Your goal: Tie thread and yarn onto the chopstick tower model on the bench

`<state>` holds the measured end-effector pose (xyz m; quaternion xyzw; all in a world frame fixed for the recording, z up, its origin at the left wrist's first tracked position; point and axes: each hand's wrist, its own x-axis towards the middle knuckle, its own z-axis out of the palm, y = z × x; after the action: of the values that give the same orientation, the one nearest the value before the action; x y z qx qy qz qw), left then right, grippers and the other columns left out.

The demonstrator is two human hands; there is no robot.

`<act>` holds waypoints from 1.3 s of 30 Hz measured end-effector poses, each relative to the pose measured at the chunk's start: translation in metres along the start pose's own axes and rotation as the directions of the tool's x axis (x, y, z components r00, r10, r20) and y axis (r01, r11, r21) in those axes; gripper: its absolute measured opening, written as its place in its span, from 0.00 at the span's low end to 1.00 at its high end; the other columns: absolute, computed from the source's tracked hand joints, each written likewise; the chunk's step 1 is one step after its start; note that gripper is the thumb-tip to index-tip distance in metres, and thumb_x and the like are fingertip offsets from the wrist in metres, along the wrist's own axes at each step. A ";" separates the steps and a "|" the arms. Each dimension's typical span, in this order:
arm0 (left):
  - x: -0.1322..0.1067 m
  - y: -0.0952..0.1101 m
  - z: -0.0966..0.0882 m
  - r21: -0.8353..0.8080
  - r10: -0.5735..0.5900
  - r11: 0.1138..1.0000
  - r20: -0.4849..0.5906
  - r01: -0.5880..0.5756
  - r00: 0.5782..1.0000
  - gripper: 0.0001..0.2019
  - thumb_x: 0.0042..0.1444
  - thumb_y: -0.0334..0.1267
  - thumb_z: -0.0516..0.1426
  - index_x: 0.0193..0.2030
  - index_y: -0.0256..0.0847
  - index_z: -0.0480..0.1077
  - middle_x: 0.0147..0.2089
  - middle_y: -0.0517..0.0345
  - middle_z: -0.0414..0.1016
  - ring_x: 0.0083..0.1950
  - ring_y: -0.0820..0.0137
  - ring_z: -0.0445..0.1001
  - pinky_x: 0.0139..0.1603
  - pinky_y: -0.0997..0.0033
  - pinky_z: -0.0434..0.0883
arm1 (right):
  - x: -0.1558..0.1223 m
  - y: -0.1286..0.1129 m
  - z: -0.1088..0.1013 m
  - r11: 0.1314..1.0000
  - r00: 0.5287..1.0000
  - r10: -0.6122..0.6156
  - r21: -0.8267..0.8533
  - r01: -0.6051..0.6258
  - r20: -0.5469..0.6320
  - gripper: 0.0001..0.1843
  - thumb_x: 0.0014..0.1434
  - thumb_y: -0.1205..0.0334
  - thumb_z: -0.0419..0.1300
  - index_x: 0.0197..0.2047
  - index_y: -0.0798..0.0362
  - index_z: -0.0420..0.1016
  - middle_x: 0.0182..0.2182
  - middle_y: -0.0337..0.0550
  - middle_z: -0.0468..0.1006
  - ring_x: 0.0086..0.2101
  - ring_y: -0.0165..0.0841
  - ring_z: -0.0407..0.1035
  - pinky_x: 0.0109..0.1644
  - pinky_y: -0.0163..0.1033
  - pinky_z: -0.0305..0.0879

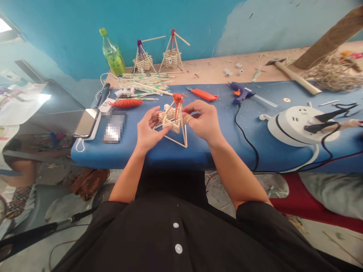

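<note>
Between my hands, over the blue table cover (pixel 221 124), is a small wooden stick frame (pixel 183 130) with a stacked-stick basket (pixel 172 120) inside and orange cord (pixel 177 99) wound round its peak. My left hand (pixel 149 128) grips the basket's left side, thumb in front and fingers behind. At the basket's right side, the thumb and fingers of my right hand (pixel 202 119) are pinched together; whether a small piece is between them is hidden. A bundle of orange cord (pixel 126 103) and loose sticks (pixel 150 87) lie just behind.
Two similar stick frames (pixel 144 60) and a green bottle (pixel 112 54) stand at the back. An orange utility knife (pixel 204 94), a glue gun (pixel 239 92) and a hammer (pixel 296 77) lie rightward. A white power socket (pixel 300 126) trails cables. A phone (pixel 87 122) lies left.
</note>
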<state>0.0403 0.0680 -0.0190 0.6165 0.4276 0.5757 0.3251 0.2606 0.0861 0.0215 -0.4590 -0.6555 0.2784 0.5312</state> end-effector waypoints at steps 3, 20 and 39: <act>0.002 -0.004 0.001 -0.004 0.018 1.000 0.009 -0.018 1.000 0.46 0.48 0.45 0.81 0.71 0.45 0.70 0.63 0.47 0.86 0.60 0.59 0.89 0.68 0.57 0.86 | -0.001 -0.002 0.002 0.997 0.998 -0.056 -0.056 0.057 0.014 0.07 0.61 0.64 0.68 0.38 0.48 0.90 0.40 0.43 0.88 0.39 0.35 0.80 0.39 0.39 0.77; 0.006 0.004 -0.002 0.032 0.044 0.998 0.062 -0.046 0.997 0.44 0.50 0.48 0.80 0.71 0.46 0.71 0.62 0.49 0.85 0.59 0.61 0.88 0.66 0.60 0.85 | -0.012 -0.001 -0.003 0.961 0.973 -0.228 -0.159 0.229 0.022 0.15 0.63 0.64 0.62 0.45 0.46 0.91 0.48 0.45 0.90 0.47 0.43 0.83 0.53 0.51 0.81; 0.009 0.029 -0.012 0.226 0.125 0.958 0.217 -0.175 0.968 0.26 0.57 0.36 0.73 0.63 0.47 0.81 0.64 0.44 0.82 0.64 0.55 0.83 0.63 0.55 0.85 | -0.028 0.016 -0.007 0.991 0.989 -0.111 0.083 0.103 0.096 0.17 0.72 0.46 0.63 0.57 0.46 0.81 0.52 0.48 0.83 0.48 0.41 0.79 0.47 0.47 0.80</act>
<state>0.0324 0.0628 0.0121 0.7373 0.4118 0.4769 0.2437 0.2727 0.0667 -0.0021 -0.3876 -0.6937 0.2975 0.5292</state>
